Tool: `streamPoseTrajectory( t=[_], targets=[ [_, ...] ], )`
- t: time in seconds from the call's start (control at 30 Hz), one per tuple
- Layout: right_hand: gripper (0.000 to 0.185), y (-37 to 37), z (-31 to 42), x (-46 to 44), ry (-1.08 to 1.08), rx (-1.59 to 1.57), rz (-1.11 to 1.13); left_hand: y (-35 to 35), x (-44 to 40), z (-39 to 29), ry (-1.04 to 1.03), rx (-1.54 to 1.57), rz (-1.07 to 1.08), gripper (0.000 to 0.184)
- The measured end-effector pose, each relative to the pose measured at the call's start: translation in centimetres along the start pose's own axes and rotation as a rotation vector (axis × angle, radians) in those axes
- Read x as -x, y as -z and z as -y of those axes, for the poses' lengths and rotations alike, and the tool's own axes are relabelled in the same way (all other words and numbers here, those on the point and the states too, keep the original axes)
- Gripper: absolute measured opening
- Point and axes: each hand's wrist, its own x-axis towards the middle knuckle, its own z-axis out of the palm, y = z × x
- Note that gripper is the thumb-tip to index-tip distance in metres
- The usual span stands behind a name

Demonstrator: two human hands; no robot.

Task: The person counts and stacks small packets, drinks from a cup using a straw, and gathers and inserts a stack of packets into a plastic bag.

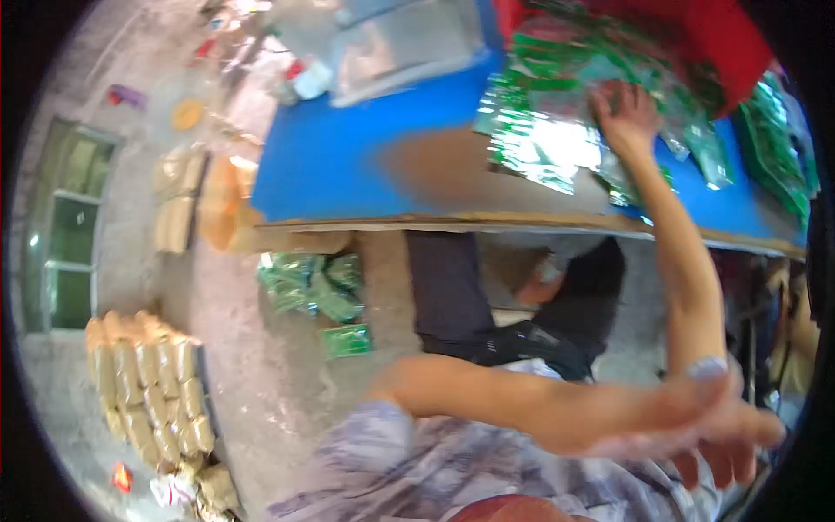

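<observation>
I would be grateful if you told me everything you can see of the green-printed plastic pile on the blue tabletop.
The green-printed plastic pile looks like thin, glossy film, clear in places, its creased pieces overlapping untidily. Glare whitens its near left part. It lies on the right half of the blue tabletop, beside a brown patch, with red material at its far side. The right hand is on it, fingers spread. Any lettering is too blurred to read.
</observation>
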Motion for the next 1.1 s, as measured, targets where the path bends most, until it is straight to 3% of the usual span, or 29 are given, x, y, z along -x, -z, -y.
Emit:
streamPoseTrajectory(
  t=[0.13, 0.23, 0.33, 0.47, 0.57, 0.7, 0.73, 0.8, 0.87, 0.93, 0.97, 1.07, 1.1],
  targets=[
    [0.084, -1.3, -1.3, -0.3, 0.008, -0.219, -0.161, -1.8, 2.1, -1.1, 0.098, -0.597, -0.414, 0.057],
    [0.082, -0.7, -1.8, -0.6, -0.097, -0.474, -0.153, -2.0, 3.8, -1.9, 0.049, -0.597, -0.425, 0.053],
    [0.077, -1.5, -3.0, -1.3, -0.1, -0.506, -0.099, -2.1, 4.5, -2.3, 0.006, -0.574, -0.421, 0.05],
    [0.058, -2.8, -2.4, -0.7, 0.046, -0.128, -0.269, -2.2, 4.9, -2.8, -0.076, -0.503, -0.419, 0.046],
    [0.054, -1.2, -1.2, -0.6, 0.103, 0.035, -0.173, -2.1, 4.7, -3.6, -0.166, -0.448, -0.385, 0.043],
    [0.055, -1.2, -1.5, -1.0, 0.104, 0.035, -0.14, -1.1, 3.9, -5.0, -0.312, -0.387, -0.388, 0.04],
    [0.059, -1.4, -1.6, -1.2, 0.152, 0.041, -0.216, 0.2, 4.5, -5.1, -0.305, -0.444, -0.435, 0.039],
    [0.063, -0.6, -2.1, -1.7, 0.069, -0.022, -0.1, 4.9, 7.1, -4.9, -0.194, -0.66, -0.57, 0.037],
    [0.058, 3.4, -1.8, -1.8, 0.159, -0.128, 0.039, 10.2, 11.8, -3.3, -0.2, -0.69, -0.876, 0.024],
    [0.052, 8.2, -0.1, 0.9, 0.478, -0.595, 0.066, 13.5, 15.5, -1.3, -0.348, -0.439, -1.227, 0.024],
    [0.05, 9.5, 0.7, 3.2, 0.61, -0.619, 0.128, 15.0, 16.7, -0.5, -0.426, -0.408, -1.337, 0.026],
    [0.056, 11.5, 2.5, 8.1, 0.944, -0.539, 0.372, 18.1, 18.0, 0.7, -0.631, -0.322, -1.388, 0.027],
    [0.051, 11.3, 3.1, 9.6, 0.934, -0.589, 0.325, 18.3, 17.5, 0.6, -0.662, -0.32, -1.373, 0.027]
  ],
)
